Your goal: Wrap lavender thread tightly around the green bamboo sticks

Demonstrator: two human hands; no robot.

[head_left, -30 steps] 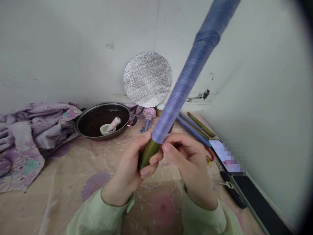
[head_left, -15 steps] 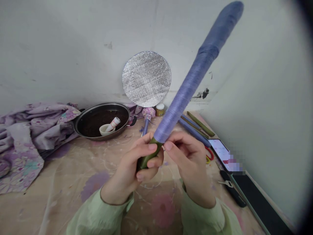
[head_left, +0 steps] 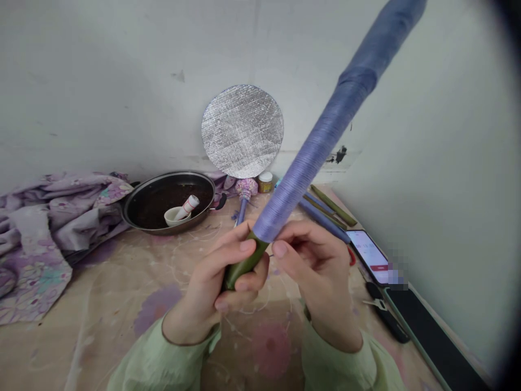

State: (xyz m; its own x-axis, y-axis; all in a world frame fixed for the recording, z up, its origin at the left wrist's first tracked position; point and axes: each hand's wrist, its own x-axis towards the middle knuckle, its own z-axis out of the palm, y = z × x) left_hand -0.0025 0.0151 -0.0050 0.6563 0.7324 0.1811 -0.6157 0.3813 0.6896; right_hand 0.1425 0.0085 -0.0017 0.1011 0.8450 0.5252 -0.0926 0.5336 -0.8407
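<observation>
A long green stick (head_left: 244, 265) wrapped tightly in purple-blue thread (head_left: 299, 171) slants up to the right, its far end cut off by the top edge. My left hand (head_left: 228, 266) is closed round the bare green lower end, thumb on top. Right at the lower edge of the wrapping, my right hand (head_left: 315, 269) is closed in a pinch, fingertips against the stick. A short dark strand of thread (head_left: 272, 255) shows between the hands and seems to run into this pinch, though the fingers hide most of it.
A round silver disc (head_left: 243, 130) stands against the wall. Left are a dark pan (head_left: 142, 203) holding a white bowl (head_left: 171, 217), and floral cloth (head_left: 36, 255). Right lie green stems (head_left: 334, 205), a lit phone (head_left: 368, 255), a key (head_left: 376, 306) and a long dark case (head_left: 435, 336).
The stick has shifted slightly, its top end moving right and up, its lower end down and left. My left hand moves a little left with it; my right hand stays pinched at the wrapping's edge.
</observation>
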